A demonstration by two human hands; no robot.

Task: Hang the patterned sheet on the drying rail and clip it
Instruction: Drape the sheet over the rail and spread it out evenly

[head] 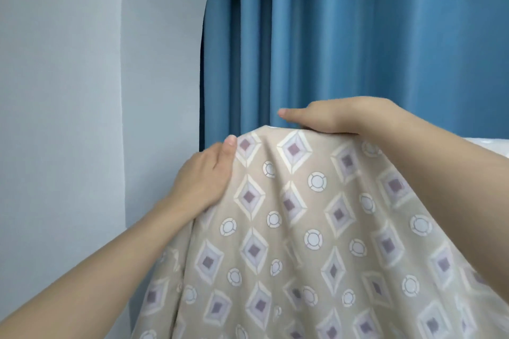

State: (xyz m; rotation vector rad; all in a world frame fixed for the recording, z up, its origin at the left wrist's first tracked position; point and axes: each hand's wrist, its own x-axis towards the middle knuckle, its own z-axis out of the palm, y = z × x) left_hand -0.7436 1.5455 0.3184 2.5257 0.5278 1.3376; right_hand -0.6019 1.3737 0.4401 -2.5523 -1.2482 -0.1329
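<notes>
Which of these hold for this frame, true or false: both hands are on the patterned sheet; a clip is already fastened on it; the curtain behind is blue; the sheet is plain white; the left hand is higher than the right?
1. Both hands are on the patterned sheet. True: the left hand rests on its left side, and the right hand lies over its top edge.
2. A clip is already fastened on the sheet. False: no clip shows anywhere.
3. The curtain behind is blue. True.
4. The sheet is plain white. False: it is beige with diamonds and circles.
5. The left hand is higher than the right. False: the right hand is higher.
</notes>
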